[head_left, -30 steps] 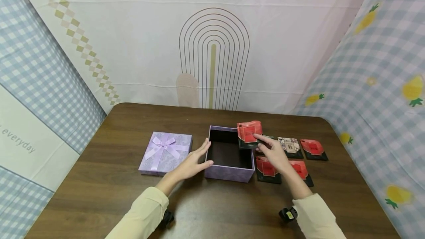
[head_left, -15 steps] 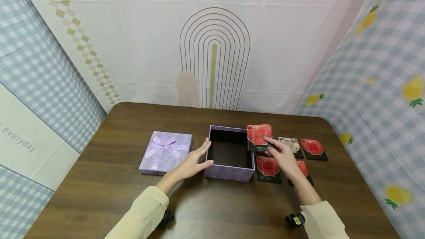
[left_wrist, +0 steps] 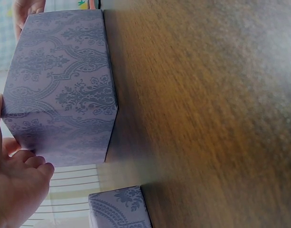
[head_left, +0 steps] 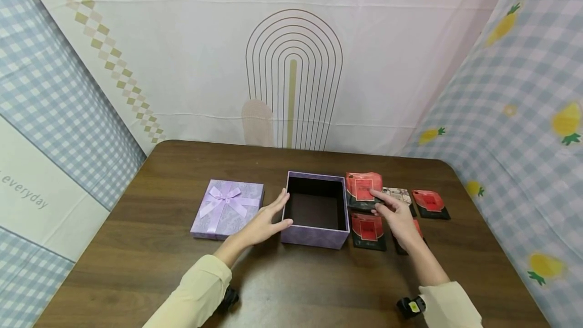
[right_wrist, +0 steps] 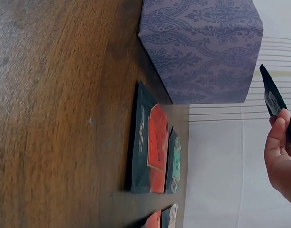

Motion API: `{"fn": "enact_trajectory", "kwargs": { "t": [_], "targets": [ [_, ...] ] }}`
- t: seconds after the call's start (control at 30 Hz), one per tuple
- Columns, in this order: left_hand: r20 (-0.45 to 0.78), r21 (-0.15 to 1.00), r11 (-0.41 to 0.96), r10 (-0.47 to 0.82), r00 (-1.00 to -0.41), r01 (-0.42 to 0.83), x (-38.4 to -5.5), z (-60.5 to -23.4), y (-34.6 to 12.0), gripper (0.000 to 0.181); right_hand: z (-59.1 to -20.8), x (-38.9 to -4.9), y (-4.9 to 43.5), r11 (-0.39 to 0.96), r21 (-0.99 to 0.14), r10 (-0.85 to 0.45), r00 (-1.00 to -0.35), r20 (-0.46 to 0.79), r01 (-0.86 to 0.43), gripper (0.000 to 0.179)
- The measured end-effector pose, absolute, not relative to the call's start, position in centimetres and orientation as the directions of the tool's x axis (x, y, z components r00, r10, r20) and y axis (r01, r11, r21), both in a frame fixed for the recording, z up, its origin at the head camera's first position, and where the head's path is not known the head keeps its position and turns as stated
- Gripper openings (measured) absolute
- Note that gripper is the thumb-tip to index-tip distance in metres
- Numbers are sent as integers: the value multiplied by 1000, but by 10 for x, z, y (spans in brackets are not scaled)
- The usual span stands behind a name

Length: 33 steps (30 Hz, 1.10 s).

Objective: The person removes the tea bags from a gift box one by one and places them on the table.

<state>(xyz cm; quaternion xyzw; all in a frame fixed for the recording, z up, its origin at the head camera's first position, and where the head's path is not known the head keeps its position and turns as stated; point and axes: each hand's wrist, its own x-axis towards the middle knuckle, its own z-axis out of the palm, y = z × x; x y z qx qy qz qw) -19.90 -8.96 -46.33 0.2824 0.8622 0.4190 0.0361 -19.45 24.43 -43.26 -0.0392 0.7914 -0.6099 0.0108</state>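
Note:
My left hand (head_left: 266, 219) rests against the left side of a lidless purple patterned box (head_left: 314, 237), its fingers extended in the head view. The box's dark inside holds nothing visible. My right hand (head_left: 393, 214) pinches a red-and-black sachet (head_left: 363, 186) by its right side, just right of the box. In the right wrist view this sachet (right_wrist: 271, 97) is raised and seen nearly edge-on. Below it on the table lie another red-and-black sachet (right_wrist: 154, 147) and a green-labelled sachet (right_wrist: 175, 164). The held sachet hides the green-labelled one in the head view.
A purple lid with a ribbon bow (head_left: 226, 209) lies left of the box. On the right lie a cream patterned sachet (head_left: 398, 195), a red sachet (head_left: 430, 202) and one partly hidden under my right forearm. A curtain (head_left: 291, 65) hangs behind the table (head_left: 291, 287).
My right hand has moved right and slightly down with the red-and-black sachet, from over the box's right edge to beside the box. The left hand has stayed at the box.

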Motion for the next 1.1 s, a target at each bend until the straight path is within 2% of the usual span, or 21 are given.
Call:
{"fn": "enact_trajectory", "kwargs": {
  "t": [0.63,1.1],
  "targets": [
    [171,745,488,519,-837,455,-198,-462,-89,68,-436,-184,270,246,-965,-21,-995,94,-96,41],
    [170,749,482,523,-835,454,-198,-462,-90,68,-444,-179,284,213,-975,24,-998,66,-60,41]
  ]
}}
